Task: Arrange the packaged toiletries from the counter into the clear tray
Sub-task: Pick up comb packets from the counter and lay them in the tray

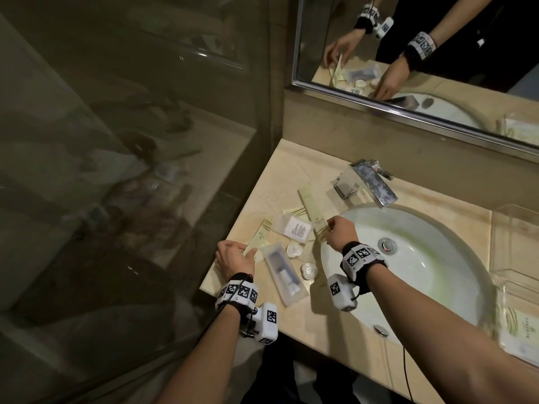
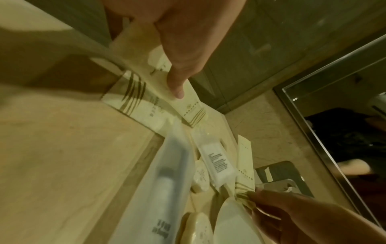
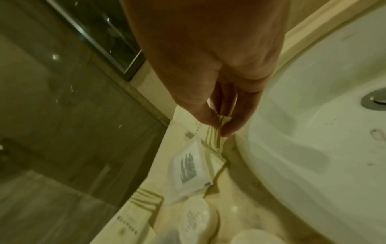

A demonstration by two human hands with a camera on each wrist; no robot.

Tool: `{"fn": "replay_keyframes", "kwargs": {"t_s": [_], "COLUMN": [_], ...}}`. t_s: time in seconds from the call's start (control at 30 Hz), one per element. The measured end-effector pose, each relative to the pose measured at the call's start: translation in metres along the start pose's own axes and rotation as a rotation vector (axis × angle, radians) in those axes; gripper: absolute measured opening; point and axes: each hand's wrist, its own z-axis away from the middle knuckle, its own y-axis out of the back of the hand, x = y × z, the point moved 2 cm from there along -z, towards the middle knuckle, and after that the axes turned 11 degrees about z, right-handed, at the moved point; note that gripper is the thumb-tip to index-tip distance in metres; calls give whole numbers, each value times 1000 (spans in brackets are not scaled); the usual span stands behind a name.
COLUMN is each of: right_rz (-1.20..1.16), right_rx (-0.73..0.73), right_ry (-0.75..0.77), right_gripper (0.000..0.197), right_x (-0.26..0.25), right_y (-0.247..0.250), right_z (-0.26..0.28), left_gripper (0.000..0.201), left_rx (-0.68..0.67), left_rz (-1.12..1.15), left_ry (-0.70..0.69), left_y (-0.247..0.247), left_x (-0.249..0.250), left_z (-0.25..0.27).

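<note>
Packaged toiletries lie on the beige counter (image 1: pixel 291 176) left of the sink. My left hand (image 1: pixel 242 253) grips the near end of a slim cream box (image 1: pixel 261 234), thumb (image 2: pixel 177 89) on its top face. My right hand (image 1: pixel 329 225) pinches the striped end of a long cream box (image 1: pixel 310 207) between thumb and fingers (image 3: pixel 227 128). Between the hands lie a white sachet (image 1: pixel 297 228), two round wrapped soaps (image 1: pixel 294 249) and a clear-packed toothbrush kit (image 1: pixel 281 272). The clear tray (image 1: pixel 513 217) stands on the far right of the counter.
The white sink (image 1: pixel 423 258) separates the toiletries from the tray. A chrome faucet (image 1: pixel 367 182) stands behind the basin. Cream packets (image 1: pixel 519 325) lie at the right edge. A glass shower wall (image 1: pixel 131 170) borders the counter on the left, a mirror (image 1: pixel 437 53) behind.
</note>
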Motion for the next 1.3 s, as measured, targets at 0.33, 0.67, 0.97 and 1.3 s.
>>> {"fn": "replay_keyframes", "kwargs": {"t_s": [0.33, 0.67, 0.97, 1.3], "right_rz": [-618, -918, -959, -1035], "right_rx": [-72, -23, 222, 383], "right_ry": [70, 204, 96, -171], "right_gripper": [24, 46, 37, 27], "right_x": [2, 29, 143, 309], "right_y": [29, 104, 159, 166], "right_z": [24, 57, 101, 143], "left_gripper": [19, 27, 42, 36], "left_rx": [62, -528, -903, -1114], "left_rz": [385, 694, 587, 400], "left_ry": [-88, -113, -200, -227], "left_y": [18, -25, -104, -226], "left_x": [50, 152, 210, 226], "left_z": [-3, 33, 119, 250]}}
